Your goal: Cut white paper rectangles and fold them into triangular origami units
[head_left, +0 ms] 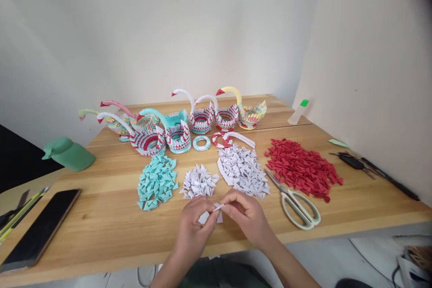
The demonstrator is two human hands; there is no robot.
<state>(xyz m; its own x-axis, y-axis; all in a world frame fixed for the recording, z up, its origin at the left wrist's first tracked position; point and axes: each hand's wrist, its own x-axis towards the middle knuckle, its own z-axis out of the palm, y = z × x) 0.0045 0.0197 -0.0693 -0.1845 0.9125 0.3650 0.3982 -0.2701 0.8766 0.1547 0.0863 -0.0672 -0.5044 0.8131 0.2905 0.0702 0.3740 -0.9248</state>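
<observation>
Between my two hands, near the table's front edge, is a small folded white paper piece. The fingers and thumb of my left hand pinch its left end. My right hand grips the other end, fingertips close to the left ones. Flat white paper lies on the table below, partly hidden by the hands. Just beyond them sits a small pile of folded white paper triangles. A larger white pile is behind my right hand, and a turquoise pile is to the left.
Scissors lie right of my hands, before a red triangle pile. Several paper swans stand at the back, with two paper rings before them. A phone and a green cap-shaped object are left; keys are right.
</observation>
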